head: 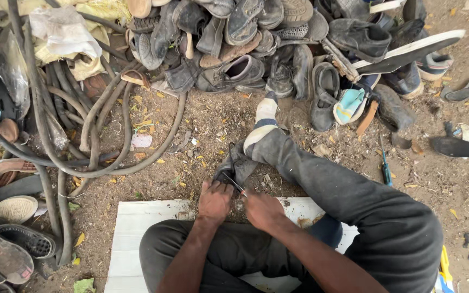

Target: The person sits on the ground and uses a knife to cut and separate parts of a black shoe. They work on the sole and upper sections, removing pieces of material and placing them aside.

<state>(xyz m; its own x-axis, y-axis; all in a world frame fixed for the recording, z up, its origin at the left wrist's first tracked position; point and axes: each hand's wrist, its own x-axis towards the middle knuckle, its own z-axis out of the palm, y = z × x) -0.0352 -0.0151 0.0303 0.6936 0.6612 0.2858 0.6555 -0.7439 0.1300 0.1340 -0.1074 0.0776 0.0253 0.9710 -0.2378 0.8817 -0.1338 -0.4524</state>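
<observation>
The person wears dark grey trousers (354, 201) of a thick cloth, dusty in places, with soft folds along the leg. The arms are bare up to the edge of the view, so no sleeve is visible. On the foot there is a sock (262, 122) in white and cream with one dark blue band across it. The left hand (214, 199) and the right hand (262, 210) are bare, without gloves, rings or a watch.
</observation>
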